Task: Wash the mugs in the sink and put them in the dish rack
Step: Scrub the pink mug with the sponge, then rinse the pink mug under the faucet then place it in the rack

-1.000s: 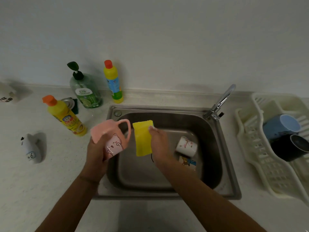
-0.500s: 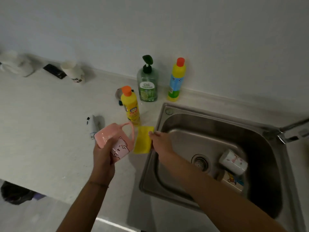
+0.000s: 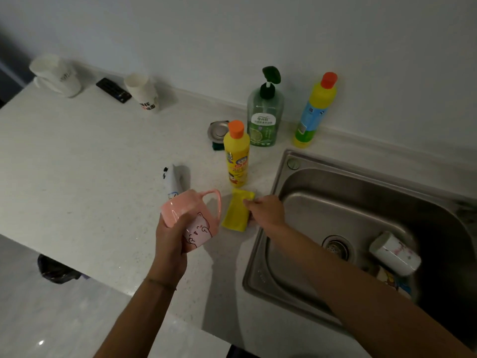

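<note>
Gripping a pink cat-print mug (image 3: pixel 192 219), the left hand (image 3: pixel 169 237); right hand (image 3: pixel 265 211) pinches a yellow sponge (image 3: pixel 236 211); bottle labels unreadable.

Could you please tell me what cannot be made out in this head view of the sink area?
- Dish rack: outside the head view, past the right edge.
- Faucet: not in view either.
- Second mug in the sink: mostly covered by the white mug and the right forearm.
- Right hand grip on the yellow sponge: fingertips blurred.
- Pink mug in the left hand: inside hidden, mouth faces away.
</note>
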Demonstrator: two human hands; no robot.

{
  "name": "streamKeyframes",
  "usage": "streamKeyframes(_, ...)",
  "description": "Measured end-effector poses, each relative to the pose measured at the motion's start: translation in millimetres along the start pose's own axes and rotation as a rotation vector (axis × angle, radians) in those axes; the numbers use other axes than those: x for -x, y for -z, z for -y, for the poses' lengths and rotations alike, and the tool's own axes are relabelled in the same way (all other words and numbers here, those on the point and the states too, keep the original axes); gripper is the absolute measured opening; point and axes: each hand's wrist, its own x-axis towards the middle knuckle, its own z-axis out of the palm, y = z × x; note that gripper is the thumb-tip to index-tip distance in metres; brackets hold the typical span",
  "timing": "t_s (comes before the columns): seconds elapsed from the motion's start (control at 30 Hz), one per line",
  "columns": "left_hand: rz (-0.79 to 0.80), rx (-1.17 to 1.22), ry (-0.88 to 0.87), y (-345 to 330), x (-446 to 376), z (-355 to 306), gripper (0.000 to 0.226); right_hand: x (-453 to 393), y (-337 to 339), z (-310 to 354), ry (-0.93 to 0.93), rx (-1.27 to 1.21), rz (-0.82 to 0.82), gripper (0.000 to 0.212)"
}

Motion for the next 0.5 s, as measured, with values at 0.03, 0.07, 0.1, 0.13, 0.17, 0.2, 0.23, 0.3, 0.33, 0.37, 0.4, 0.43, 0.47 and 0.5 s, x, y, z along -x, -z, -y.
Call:
streamKeyframes(0.03,0.013,-0.007,-0.003,-2.8,0.5,0.2,0.061,4.4,5.9,0.6,0.034,0.118,-0.007,0.040)
streamKeyframes(0.07,0.026,-0.014,-0.002,-5.6,0.8,0.9,0.058,9.7,12.7,1.7,0.060,0.208,-0.012,0.041)
streamKeyframes(0.1,0.039,-0.020,0.004,-8.8,1.4,1.5,0.058,14.3,19.9,2.5,0.089,0.273,-0.017,0.041)
streamKeyframes(0.13,0.057,-0.030,0.009,-11.8,1.7,2.7,0.058,18.2,26.6,2.9,0.116,0.314,-0.016,0.039)
streamKeyframes(0.17,0.082,-0.038,0.012,-15.6,2.7,3.5,0.059,22.8,33.3,4.3,0.140,0.317,-0.002,0.036)
streamKeyframes(0.2,0.114,-0.046,0.013,-19.5,3.9,4.4,0.061,28.2,40.6,6.4,0.144,0.240,0.027,0.032)
streamKeyframes(0.23,0.147,-0.055,0.019,-23.4,5.0,5.5,0.063,35.6,48.0,9.8,0.130,0.098,0.075,0.028)
streamKeyframes(0.3,0.228,-0.077,0.039,-31.9,7.5,8.3,0.068,56.6,67.3,16.3,0.100,-0.199,0.180,0.025)
streamKeyframes(0.33,0.278,-0.086,0.050,-36.6,8.9,10.3,0.073,69.4,79.0,18.4,0.109,-0.282,0.225,0.025)
streamKeyframes(0.37,0.327,-0.096,0.068,-42.2,11.3,11.8,0.078,81.7,90.2,18.2,0.125,-0.325,0.265,0.027)
streamKeyframes(0.4,0.371,-0.110,0.088,-48.7,13.9,14.3,0.083,92.1,100.9,15.6,0.138,-0.347,0.299,0.028)
streamKeyframes(0.43,0.409,-0.128,0.104,-56.1,17.0,16.6,0.085,101.5,111.1,12.3,0.139,-0.355,0.327,0.029)
streamKeyframes(0.47,0.447,-0.145,0.113,-64.1,20.3,19.4,0.085,108.3,120.2,7.1,0.129,-0.353,0.350,0.030)
streamKeyframes(0.5,0.485,-0.162,0.121,-72.7,23.9,22.3,0.082,113.2,129.2,0.4,0.109,-0.345,0.372,0.032)
